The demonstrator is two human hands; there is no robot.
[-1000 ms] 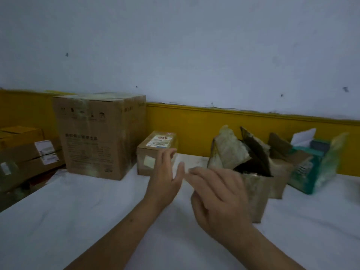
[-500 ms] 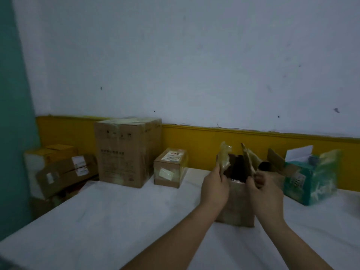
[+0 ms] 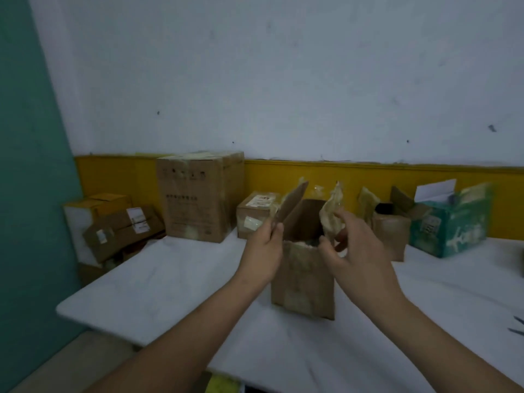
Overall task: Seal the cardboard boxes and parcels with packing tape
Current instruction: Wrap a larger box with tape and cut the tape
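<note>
A small brown cardboard box (image 3: 303, 282) stands upright on the white table (image 3: 158, 290), its top flaps open and coated in old yellowed tape. My left hand (image 3: 262, 251) pinches the left flap near its base. My right hand (image 3: 354, 245) holds the crumpled, tape-covered right flap between thumb and fingers. The inside of the box is dark and its contents are unclear. No tape roll shows in the head view.
A tall taped carton (image 3: 200, 197) and a small labelled box (image 3: 255, 212) stand at the back. Another open brown box (image 3: 390, 231) and a green box (image 3: 450, 222) sit at right. Stacked parcels (image 3: 119, 228) lie beyond the table's left end. Dark objects (image 3: 517, 326) at right edge.
The small box has come nearer to me across the table, held by its flaps. The camera has also tilted and pulled back, showing more table and the green wall at left.
</note>
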